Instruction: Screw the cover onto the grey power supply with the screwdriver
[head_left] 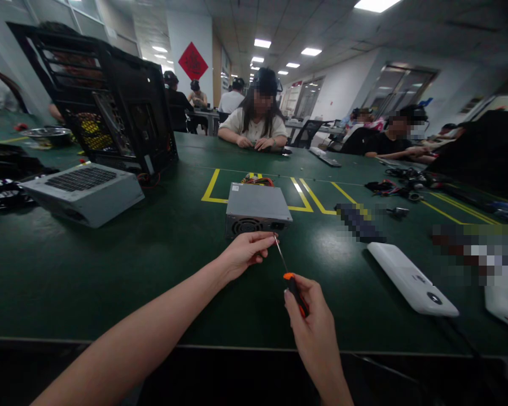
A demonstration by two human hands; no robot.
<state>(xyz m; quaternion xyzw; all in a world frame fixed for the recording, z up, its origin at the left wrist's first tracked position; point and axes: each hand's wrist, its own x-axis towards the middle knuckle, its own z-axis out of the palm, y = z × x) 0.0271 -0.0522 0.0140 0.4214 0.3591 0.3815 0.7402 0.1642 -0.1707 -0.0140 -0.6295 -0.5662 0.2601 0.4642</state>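
Note:
My right hand (315, 316) is closed around the black and orange handle of a screwdriver (295, 290). The screwdriver's thin shaft points up and away, toward the fingertips of my left hand (248, 254). Those fingers are pinched together at the screwdriver's tip; whatever they may hold is too small to make out. Just beyond them a grey computer power supply (258, 202) lies on the green table (186, 254), its fan grille and power socket facing me. Coloured cables (258, 180) show behind the power supply.
A black computer case (141, 118) stands at left, with a second power supply (88, 192) before it. Right of my hands lie a white device (412, 279) and a blurred dark object (359, 223). Loose cables (389, 186) lie farther right. A person (254, 121) sits across the table.

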